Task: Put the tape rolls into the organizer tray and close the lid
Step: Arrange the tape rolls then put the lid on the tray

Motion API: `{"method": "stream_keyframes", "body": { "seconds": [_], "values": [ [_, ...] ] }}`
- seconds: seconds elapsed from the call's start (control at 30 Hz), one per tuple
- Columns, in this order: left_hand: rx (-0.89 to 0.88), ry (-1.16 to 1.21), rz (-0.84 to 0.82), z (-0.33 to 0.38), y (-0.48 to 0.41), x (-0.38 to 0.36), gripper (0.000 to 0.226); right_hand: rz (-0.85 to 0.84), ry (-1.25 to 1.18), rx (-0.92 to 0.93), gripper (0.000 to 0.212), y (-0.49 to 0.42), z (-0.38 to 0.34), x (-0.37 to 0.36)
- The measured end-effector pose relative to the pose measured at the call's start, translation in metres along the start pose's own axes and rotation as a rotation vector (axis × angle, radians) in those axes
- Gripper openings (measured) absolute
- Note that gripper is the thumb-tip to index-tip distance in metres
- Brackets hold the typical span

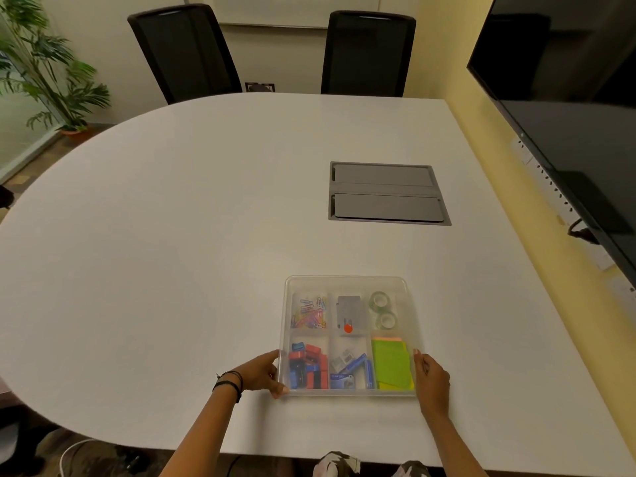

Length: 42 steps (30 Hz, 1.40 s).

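Both hands on the organizer tray [347,283], lid [344,339] on!

The left hand [260,375] grips the tray's side at 9 o'clock, thumb hooked at the near corner; the right hand [432,376] presses flat against the side at 3 o'clock. Two tape rolls [382,309] sit in the compartment at 1 o'clock, under the clear lid. The tray rests on the white table [172,253], near its 6 o'clock edge.

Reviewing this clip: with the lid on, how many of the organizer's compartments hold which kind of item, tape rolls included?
Seen through the clear lid of the organizer tray:
Tape rolls: 2, one compartment
Paper clips: 1 compartment
Grey item with red dot: 1 compartment
Red and blue clips: 1 compartment
Blue staple boxes: 1 compartment
Green sticky notes: 1 compartment
Total: 6 compartments
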<state>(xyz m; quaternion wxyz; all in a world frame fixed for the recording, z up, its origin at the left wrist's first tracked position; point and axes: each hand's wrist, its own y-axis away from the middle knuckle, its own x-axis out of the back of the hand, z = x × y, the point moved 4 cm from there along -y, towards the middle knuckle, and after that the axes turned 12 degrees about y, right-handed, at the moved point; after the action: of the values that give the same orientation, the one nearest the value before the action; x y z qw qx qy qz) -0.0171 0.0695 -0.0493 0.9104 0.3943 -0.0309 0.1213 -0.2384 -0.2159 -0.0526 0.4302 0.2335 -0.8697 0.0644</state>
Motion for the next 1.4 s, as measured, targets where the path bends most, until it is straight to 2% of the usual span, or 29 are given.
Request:
{"method": "stream_keyframes", "body": {
  "seconds": [0.3,0.5,0.7,0.87,1.0,1.1,1.17,1.3,1.4],
  "values": [
    [-0.038,-0.029,-0.004,0.003,-0.003,0.004,0.075,0.038,-0.057,-0.002,0.049,0.000,0.003,-0.003],
    [-0.090,-0.010,-0.005,0.007,-0.001,0.009,0.062,0.023,-0.057,-0.019,0.048,-0.003,0.004,-0.004],
    [-0.055,-0.046,-0.028,0.010,0.000,0.010,0.060,0.007,-0.047,-0.033,0.044,-0.003,0.005,-0.005],
    [-0.021,-0.050,-0.043,0.011,-0.002,0.011,0.062,-0.081,-0.030,-0.073,0.040,-0.004,0.008,-0.008],
    [-0.001,-0.091,-0.056,0.012,-0.005,0.011,0.062,-0.183,-0.007,-0.165,0.049,-0.009,0.010,-0.006],
    [0.017,-0.110,-0.069,0.010,-0.006,0.011,0.060,-0.165,0.049,-0.161,0.051,-0.012,0.005,-0.002],
    [0.024,-0.121,-0.079,0.010,-0.007,0.011,0.059,-0.118,0.001,-0.144,0.045,-0.015,-0.001,-0.001],
    [0.061,-0.140,-0.081,0.010,-0.009,0.013,0.058,-0.032,-0.087,-0.124,0.020,-0.028,-0.015,0.002],
    [0.072,-0.163,-0.085,0.011,-0.010,0.015,0.056,-0.027,-0.132,-0.067,0.013,-0.038,-0.020,0.000]
  ]
}}
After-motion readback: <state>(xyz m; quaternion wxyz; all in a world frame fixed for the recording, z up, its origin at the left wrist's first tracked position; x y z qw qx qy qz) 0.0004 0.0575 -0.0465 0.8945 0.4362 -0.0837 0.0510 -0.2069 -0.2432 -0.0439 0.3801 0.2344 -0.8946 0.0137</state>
